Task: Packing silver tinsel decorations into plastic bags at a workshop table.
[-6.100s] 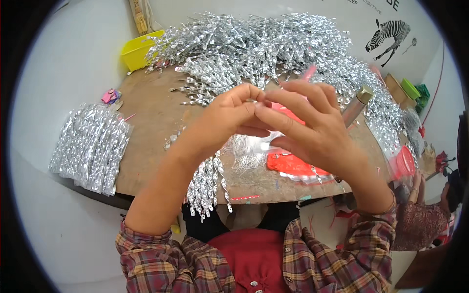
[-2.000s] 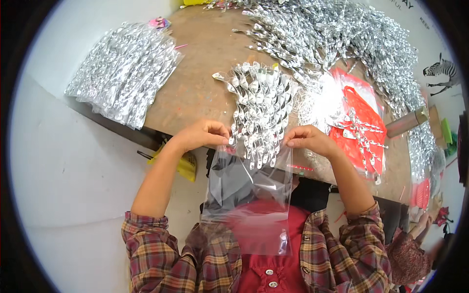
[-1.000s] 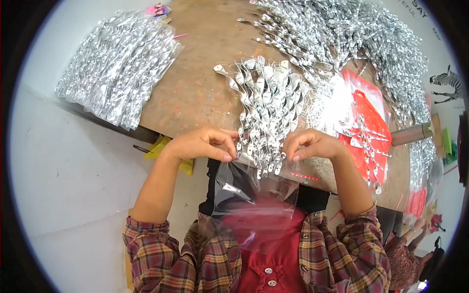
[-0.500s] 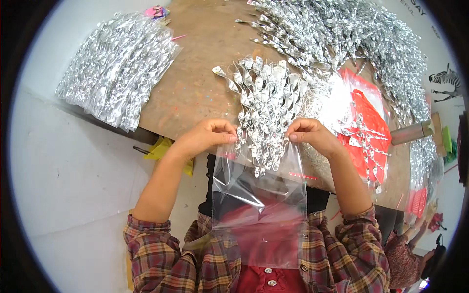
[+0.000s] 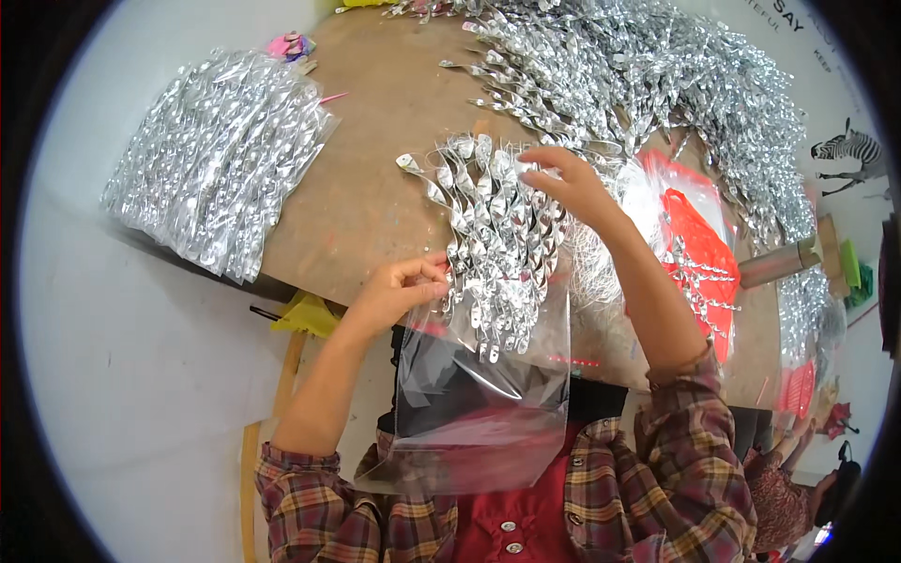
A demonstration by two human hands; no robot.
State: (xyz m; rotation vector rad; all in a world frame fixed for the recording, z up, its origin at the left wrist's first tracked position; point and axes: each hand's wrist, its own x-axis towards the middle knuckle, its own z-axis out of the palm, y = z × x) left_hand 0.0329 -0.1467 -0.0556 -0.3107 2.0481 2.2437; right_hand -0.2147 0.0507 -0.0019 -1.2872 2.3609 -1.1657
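Note:
A bunch of twisted silver foil spirals (image 5: pixel 493 230) lies at the table's near edge, its lower ends inside the mouth of a clear plastic bag (image 5: pixel 469 385). The bag hangs over the edge toward my lap. My left hand (image 5: pixel 405 293) pinches the left side of the bag's mouth, close beside the spirals. Over the upper right of the bunch, my right hand (image 5: pixel 574 192) has its fingers apart and holds nothing. Whether its fingertips touch the foil I cannot tell.
Packed silver spirals (image 5: pixel 211 159) lie at the table's left. A big heap of loose spirals (image 5: pixel 657 66) covers the far right. Tangled clear thread (image 5: pixel 596 267), a red plastic bag (image 5: pixel 699 235) and a metal bottle (image 5: pixel 779 263) are on the right. Another person (image 5: pixel 779 502) is at lower right.
My right hand has let go of the bag's right side and moved up to the top of the spirals. My left hand has stayed on the bag. The view has shifted slightly.

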